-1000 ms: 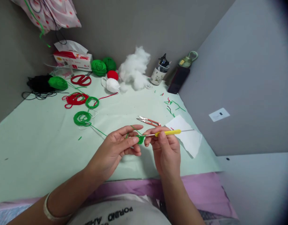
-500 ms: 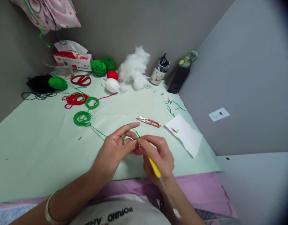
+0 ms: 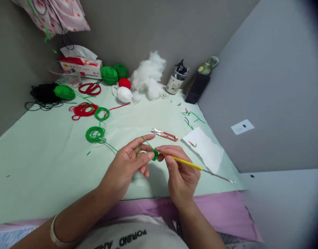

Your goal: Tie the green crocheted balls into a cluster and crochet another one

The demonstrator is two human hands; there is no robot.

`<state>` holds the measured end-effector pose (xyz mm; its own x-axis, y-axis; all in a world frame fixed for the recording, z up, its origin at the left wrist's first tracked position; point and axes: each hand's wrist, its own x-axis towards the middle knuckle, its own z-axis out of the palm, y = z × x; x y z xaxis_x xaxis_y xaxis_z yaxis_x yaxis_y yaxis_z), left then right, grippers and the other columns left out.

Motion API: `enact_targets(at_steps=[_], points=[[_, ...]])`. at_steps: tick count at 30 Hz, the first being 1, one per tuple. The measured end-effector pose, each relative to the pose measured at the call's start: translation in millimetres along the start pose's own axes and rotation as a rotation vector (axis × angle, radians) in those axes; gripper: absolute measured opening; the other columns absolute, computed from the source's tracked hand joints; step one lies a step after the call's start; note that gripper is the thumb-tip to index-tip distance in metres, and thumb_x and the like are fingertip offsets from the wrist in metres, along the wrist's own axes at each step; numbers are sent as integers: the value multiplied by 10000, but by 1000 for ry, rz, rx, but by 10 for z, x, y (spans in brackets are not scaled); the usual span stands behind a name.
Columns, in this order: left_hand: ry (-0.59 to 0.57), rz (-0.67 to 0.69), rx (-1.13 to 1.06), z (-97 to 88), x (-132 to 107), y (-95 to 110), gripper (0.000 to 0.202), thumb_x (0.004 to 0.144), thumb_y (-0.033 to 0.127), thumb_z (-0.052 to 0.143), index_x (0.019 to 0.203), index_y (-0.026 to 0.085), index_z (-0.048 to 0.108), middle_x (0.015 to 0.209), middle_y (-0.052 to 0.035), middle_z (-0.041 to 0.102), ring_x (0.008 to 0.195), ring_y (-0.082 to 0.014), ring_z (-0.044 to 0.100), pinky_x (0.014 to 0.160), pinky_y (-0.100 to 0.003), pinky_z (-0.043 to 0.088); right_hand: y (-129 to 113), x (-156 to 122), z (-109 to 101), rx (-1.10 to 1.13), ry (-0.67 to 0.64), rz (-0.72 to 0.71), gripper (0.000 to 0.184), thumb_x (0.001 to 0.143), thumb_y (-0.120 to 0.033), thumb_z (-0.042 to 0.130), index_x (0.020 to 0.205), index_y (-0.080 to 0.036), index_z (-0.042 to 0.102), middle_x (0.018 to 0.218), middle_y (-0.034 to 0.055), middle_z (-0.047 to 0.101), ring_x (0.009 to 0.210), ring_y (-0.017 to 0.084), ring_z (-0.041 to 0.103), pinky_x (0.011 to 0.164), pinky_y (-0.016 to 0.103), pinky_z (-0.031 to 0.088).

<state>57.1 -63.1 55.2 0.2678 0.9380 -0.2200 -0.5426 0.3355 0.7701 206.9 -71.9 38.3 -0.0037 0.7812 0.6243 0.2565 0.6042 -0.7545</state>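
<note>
Between the thumb and fingers of my left hand (image 3: 128, 160) a small green crochet piece (image 3: 155, 155) is pinched. Green yarn (image 3: 148, 141) loops over the raised left index finger and runs back to a green yarn coil (image 3: 95, 134) on the table. My right hand (image 3: 184, 173) grips a crochet hook (image 3: 186, 162) by its yellow handle. The hook's near tip meets the green piece; its other metal end points right over the table. Just beyond the hands lie orange-handled thread snips (image 3: 165, 134), blades apart.
Red yarn (image 3: 84, 110), red scissors (image 3: 90, 89), a white yarn ball (image 3: 124, 94) and white stuffing (image 3: 149, 76) sit farther back. A tissue box (image 3: 81, 67) and a jar of tools (image 3: 175, 83) stand by the wall. A white paper sheet (image 3: 204, 152) lies at right.
My right hand has turned, swinging the hook from pointing down toward me to pointing right. The green piece has come into view. The green yarn coil has shifted slightly right.
</note>
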Motion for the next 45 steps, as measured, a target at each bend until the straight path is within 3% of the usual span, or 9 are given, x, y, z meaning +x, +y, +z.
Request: enact_targets(at_steps=[3, 5, 10, 16, 22, 28, 34, 40, 45], points=[[-16, -53, -67, -6, 15, -21, 464, 802, 240, 863, 1245, 207, 730, 714, 63, 596, 486, -32, 481, 470, -168, 449, 3, -63, -39, -258, -78, -173, 364, 969, -74, 608, 1240, -280, 738, 1145, 82, 743, 1023, 214, 719, 836, 363, 614], [-32, -134, -133, -25, 26, 0, 393, 820, 230, 850, 1198, 180, 756, 648, 74, 540, 475, -20, 439, 470, -148, 447, 0, -62, -74, -282, -77, -203, 365, 959, -60, 615, 1226, -269, 748, 1149, 90, 740, 1024, 214, 713, 837, 357, 607], [10, -118, -152, -61, 20, 63, 262, 839, 178, 824, 1100, 176, 801, 675, 72, 512, 497, -2, 446, 507, -121, 474, 12, 36, -80, 175, 113, 142, 211, 1016, -182, 578, 1034, -255, 775, 862, 32, 718, 707, 155, 657, 652, 316, 572], [-13, -33, -11, -28, -13, 0, 343, 823, 206, 848, 1158, 240, 779, 851, 35, 669, 638, -60, 653, 673, -187, 578, 38, 43, -3, 306, 43, 254, 155, 995, -254, 649, 1015, -258, 803, 979, 50, 773, 828, 165, 688, 718, 305, 582], [-48, -96, -59, -61, 2, 34, 263, 858, 229, 820, 1119, 242, 788, 847, 36, 665, 678, -68, 663, 724, -206, 583, 43, 83, -55, 581, 29, 419, 204, 1035, -314, 605, 975, -233, 782, 933, 25, 781, 723, 109, 690, 699, 251, 586], [-34, -83, 31, -99, -5, 33, 276, 862, 294, 824, 1135, 267, 788, 940, 15, 695, 774, -96, 700, 806, -224, 565, -31, 47, -97, 345, 6, 251, 225, 1071, -235, 518, 1061, -243, 743, 1002, 23, 768, 804, 134, 731, 754, 299, 610], [-1, -9, 66, -91, -20, 15, 343, 815, 309, 866, 1150, 300, 792, 887, 37, 621, 783, -109, 700, 841, -256, 547, -70, -27, -79, 77, -19, -78, 288, 1050, -115, 474, 1192, -230, 696, 1058, 48, 764, 979, 185, 732, 826, 355, 605], [-7, -1, 92, -117, -31, 8, 309, 845, 313, 831, 1152, 325, 793, 894, 34, 628, 862, -146, 704, 917, -299, 516, -68, -16, -119, 85, -43, 10, 291, 1050, -93, 450, 1165, -231, 679, 1084, 44, 755, 860, 153, 741, 781, 338, 618], [43, 80, 151, -100, -28, -38, 323, 842, 275, 836, 1158, 333, 800, 875, 34, 627, 884, -109, 607, 865, -215, 472, -57, -12, -121, -115, -128, -190, 328, 1021, -63, 468, 1248, -223, 641, 1075, 79, 761, 995, 197, 735, 810, 360, 627]])
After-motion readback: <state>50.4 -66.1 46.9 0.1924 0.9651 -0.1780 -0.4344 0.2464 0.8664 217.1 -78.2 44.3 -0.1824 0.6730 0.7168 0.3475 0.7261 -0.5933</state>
